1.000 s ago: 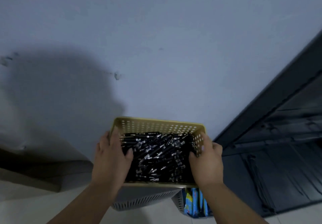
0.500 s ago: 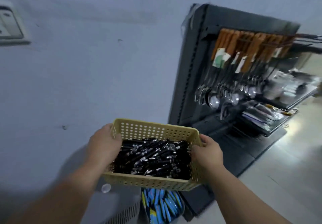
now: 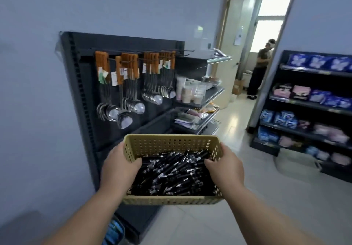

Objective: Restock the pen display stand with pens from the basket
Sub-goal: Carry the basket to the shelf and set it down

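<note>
I carry a yellow perforated plastic basket point(image 3: 167, 143) in front of me at waist height. It is full of black pens point(image 3: 171, 172) lying in a loose heap. My left hand point(image 3: 120, 168) grips the basket's left wall, thumb curled over the rim. My right hand point(image 3: 224, 170) grips the right wall the same way. No pen display stand is in view.
A dark shelf unit point(image 3: 80, 84) with hanging ladles point(image 3: 123, 115) stands against the left wall. Shelves with cups and packets run behind it. Another dark shelf rack point(image 3: 304, 107) of packaged goods stands at the right. A person point(image 3: 259, 69) stands in the far doorway. Tiled floor lies between.
My view has swung up and to the right, from the bare wall to the shop aisle. The basket stays held in both hands, lifted away from the grey bins below.
</note>
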